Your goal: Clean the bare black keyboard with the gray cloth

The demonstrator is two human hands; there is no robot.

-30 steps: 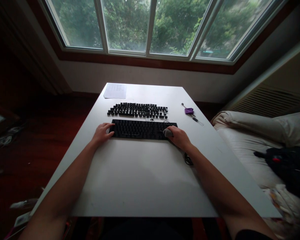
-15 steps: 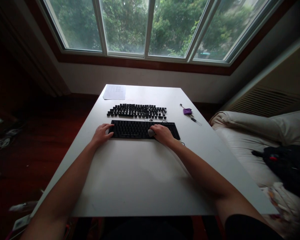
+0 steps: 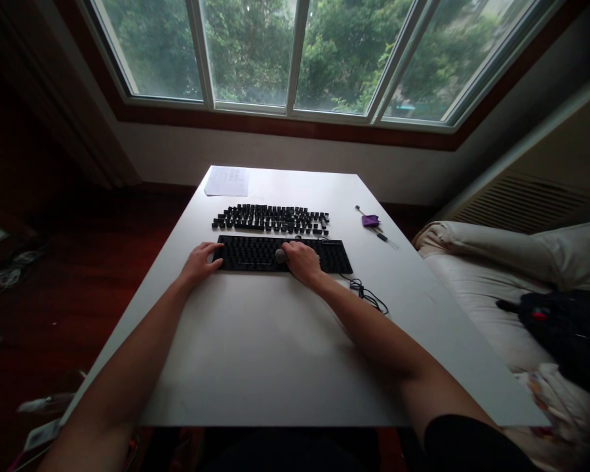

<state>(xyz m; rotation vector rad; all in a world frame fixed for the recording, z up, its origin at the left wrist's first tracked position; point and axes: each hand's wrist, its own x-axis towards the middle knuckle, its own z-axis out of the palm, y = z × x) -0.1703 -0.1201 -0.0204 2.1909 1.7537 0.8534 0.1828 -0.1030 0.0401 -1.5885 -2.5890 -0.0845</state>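
A black keyboard (image 3: 246, 252) with its keycaps off lies across the white table. My left hand (image 3: 200, 261) grips its left end, fingers at the upper corner and thumb at the lower one. Over the keyboard, right of its middle, my right hand (image 3: 302, 259) is closed on a small brush (image 3: 280, 255). The brush's round grey head touches or hovers just above the switches; its handle is hidden in my fist. Behind the keyboard, the loose black keycaps (image 3: 270, 217) stand in rows.
A coiled black cable (image 3: 366, 292) lies beside my right forearm. Farther right are a purple cloth-like item (image 3: 370, 221) and a thin tool with a wire end (image 3: 387, 240). Printed paper (image 3: 227, 181) rests at the table's far left. A sofa (image 3: 467, 269) borders the right side.
My right hand has moved left along the keyboard with the brush, uncovering more of the cable. My left hand stays at the keyboard's left end.
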